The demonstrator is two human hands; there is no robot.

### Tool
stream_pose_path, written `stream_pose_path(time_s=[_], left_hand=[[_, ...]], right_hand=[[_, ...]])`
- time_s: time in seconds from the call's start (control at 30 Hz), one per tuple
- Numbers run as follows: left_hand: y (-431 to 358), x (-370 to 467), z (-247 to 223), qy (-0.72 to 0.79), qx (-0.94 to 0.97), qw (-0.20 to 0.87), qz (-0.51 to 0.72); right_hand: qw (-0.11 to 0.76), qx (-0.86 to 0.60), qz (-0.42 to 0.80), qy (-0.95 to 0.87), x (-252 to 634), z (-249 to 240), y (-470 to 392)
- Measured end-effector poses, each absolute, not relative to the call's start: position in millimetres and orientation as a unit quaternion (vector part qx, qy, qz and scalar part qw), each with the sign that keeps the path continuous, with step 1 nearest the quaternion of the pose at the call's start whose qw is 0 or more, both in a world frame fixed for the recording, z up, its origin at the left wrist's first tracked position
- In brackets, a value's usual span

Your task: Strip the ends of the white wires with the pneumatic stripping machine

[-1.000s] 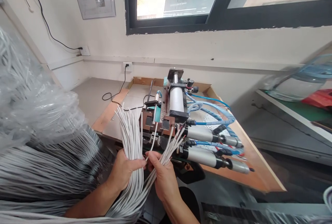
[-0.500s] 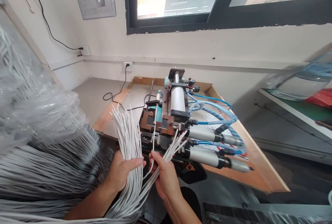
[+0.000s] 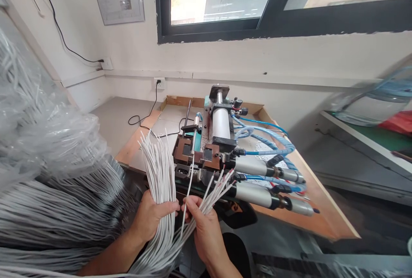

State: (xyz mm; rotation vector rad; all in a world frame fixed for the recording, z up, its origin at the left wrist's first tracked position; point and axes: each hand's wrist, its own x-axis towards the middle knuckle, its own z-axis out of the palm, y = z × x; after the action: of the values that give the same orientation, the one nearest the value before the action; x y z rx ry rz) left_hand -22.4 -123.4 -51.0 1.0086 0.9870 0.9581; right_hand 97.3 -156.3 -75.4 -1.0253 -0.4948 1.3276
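My left hand (image 3: 157, 213) is wrapped round a thick bundle of white cables (image 3: 160, 170), whose ends point up and away from me. In my right hand (image 3: 202, 220) is a smaller bunch of white cables (image 3: 216, 194), some with reddish tips. Between that hand's thumb and fingers runs a single white cable (image 3: 189, 179), its far end at the jaws of a pneumatic cable-stripping machine (image 3: 196, 151). Both hands are close together in front of the machine.
Silver air cylinders (image 3: 257, 194) stick out to the machine's right, with blue air hoses (image 3: 273, 142) behind. A large stack of grey-white cables (image 3: 58, 213) under clear plastic wrap (image 3: 48, 132) lies at left. A wooden-edged bench (image 3: 334, 222) carries the machine.
The brown right jaw block has shifted right, apart from the left one. My right hand has moved slightly down and left with the single cable.
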Motion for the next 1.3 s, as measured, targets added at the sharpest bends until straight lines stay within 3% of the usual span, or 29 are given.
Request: stream_pose_path(time_s=[0.37,0.47,0.67,0.93,1.3], left_hand=[[-125,-19,-54,0.479,0.413,0.649,0.422],[-126,-22,-56,0.454,0.457,0.640,0.419],[-124,-25,-55,0.419,0.497,0.633,0.420],[-123,-21,-49,0.368,0.517,0.669,0.386],[-127,-36,-61,0.426,0.445,0.671,0.413]], right_hand=[[0.614,-0.443,0.629,-0.178,101,-73,-151],[0.584,-0.421,0.651,-0.240,100,-71,-150],[0.649,-0.450,0.546,-0.278,98,-73,-157],[0.635,-0.462,0.561,-0.262,101,-72,-149],[0.637,-0.491,0.567,-0.177,101,-91,-171]])
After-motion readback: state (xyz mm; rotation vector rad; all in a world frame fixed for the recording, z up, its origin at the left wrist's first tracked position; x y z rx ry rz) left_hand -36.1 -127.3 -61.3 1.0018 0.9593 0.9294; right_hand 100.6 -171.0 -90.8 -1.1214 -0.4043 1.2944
